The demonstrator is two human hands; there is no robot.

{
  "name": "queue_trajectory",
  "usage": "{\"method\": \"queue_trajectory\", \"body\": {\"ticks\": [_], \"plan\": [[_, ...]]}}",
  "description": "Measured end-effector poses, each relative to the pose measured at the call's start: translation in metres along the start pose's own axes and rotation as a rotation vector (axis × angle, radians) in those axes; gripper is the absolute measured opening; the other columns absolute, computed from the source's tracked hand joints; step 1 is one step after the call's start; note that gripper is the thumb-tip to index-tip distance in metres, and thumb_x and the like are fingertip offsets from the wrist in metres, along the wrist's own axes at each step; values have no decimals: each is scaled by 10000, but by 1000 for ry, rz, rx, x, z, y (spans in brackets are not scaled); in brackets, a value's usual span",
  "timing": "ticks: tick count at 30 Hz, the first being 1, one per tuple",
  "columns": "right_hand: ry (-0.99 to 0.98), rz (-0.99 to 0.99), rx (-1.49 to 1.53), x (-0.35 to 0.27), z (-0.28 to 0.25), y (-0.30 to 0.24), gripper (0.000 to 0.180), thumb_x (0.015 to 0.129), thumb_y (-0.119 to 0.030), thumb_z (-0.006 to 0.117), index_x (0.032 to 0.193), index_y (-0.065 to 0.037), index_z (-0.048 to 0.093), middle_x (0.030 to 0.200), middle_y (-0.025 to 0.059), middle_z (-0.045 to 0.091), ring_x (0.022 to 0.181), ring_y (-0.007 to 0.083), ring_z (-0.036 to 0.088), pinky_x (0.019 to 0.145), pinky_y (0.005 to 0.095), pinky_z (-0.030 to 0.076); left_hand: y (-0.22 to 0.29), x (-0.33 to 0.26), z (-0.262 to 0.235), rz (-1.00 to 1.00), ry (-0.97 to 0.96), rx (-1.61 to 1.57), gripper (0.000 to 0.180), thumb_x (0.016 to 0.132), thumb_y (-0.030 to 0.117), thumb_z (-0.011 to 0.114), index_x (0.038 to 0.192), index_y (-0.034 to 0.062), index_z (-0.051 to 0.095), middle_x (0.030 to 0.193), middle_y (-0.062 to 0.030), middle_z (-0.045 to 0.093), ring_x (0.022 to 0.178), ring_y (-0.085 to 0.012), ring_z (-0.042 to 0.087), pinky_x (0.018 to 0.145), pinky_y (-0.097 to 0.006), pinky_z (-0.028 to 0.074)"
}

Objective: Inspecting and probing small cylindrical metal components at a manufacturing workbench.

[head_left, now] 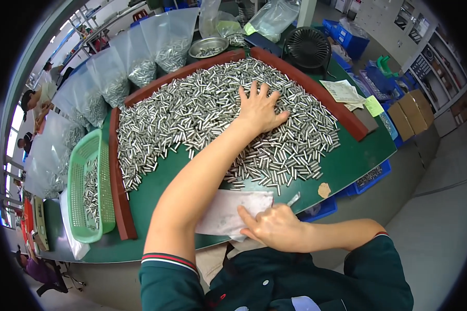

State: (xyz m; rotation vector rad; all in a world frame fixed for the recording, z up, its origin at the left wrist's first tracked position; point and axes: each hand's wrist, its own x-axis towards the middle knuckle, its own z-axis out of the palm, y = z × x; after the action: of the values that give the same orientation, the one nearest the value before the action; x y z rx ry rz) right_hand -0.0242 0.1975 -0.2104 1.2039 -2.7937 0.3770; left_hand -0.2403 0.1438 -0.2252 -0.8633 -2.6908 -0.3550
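Observation:
A wide layer of short shiny metal pins [192, 98] covers the green table [158, 207]. Across the middle of it reaches my left arm. My left hand [262, 109] lies palm down on the pins, fingers spread. Close to the front edge, my right hand [277, 225] rests at a pale pinkish cloth [218, 215]. Its fingers are curled, with one stretched to the left over the cloth. A small clear-and-white piece [294, 198] shows just beyond the knuckles; I cannot tell whether the hand holds it. The inside of that hand is hidden.
Dark red bars [120, 181] border the pins. Left stands a green basket [106, 197] with pins; behind are clear bags [163, 44] of metal parts and a metal bowl [208, 47]. A black fan [307, 47], paper slips [342, 92] and a tan scrap [324, 190] lie rightward.

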Motion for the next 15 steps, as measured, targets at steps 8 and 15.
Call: {"method": "queue_trajectory", "body": {"ticks": [8,15], "plan": [[-4,6,9,-7,-6,2,454,771,-356,575,1048,4,561,412,30,480,341,156,484,357,279,388,-22,-22,-19,-14,-25,45,350,694,301,478,962,92,560,1013,-117,472,1024,-275,438,879,-597,277],[-12,0,20,-10,-6,3,460,758,-357,588,1051,-3,561,421,48,499,343,177,501,340,302,390,-43,-75,-36,-1,67,16,247,673,249,518,841,71,552,980,-121,456,1012,-262,432,860,-566,302]]}}
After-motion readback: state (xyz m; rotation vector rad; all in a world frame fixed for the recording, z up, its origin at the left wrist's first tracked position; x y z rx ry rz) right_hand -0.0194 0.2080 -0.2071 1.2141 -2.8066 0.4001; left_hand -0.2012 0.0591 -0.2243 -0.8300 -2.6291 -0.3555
